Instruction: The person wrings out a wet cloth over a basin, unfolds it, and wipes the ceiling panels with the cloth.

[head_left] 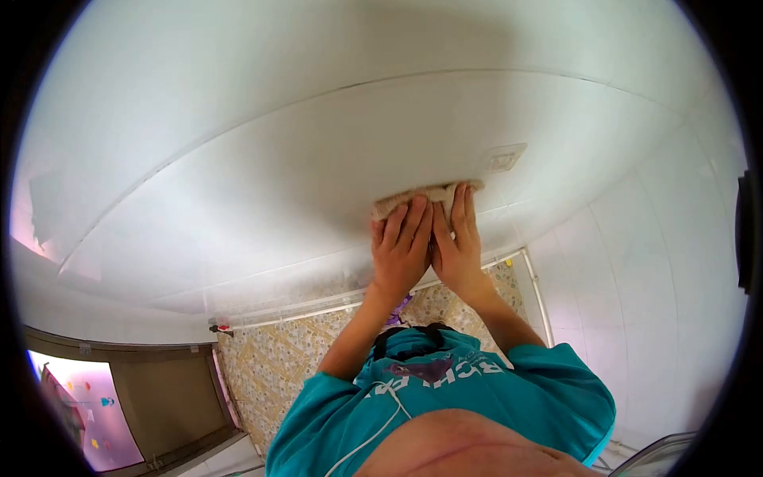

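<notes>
The largest thing in view is a glossy white tiled wall (334, 131), curved by the lens, with a tan-and-cream patterned floor (262, 374) below it. Next comes the wearer's teal short-sleeved shirt with white lettering (509, 405), from which both bare forearms reach up to the wall. The left hand (400, 245) and right hand (458, 248) lie side by side, close together at the thumbs, fingers extended and laid on a beige, folded, textured cloth (435, 193); whether any fingertip pinches a fold cannot be told. The cloth is against the wall beneath the fingers, its upper edge showing past them. It should handle as something light, soft and limp, not fragile, apt to bunch or slide on the smooth tile; whether it is damp cannot be told. Broad, flat pressure over its middle, with fingers near both ends, would suit it better than a grip at one corner. Its visible long axis runs across the view, rising slightly toward the right, where its end points just below the smallest thing named, a pale square wall fitting (505, 158), nearby but apart.
</notes>
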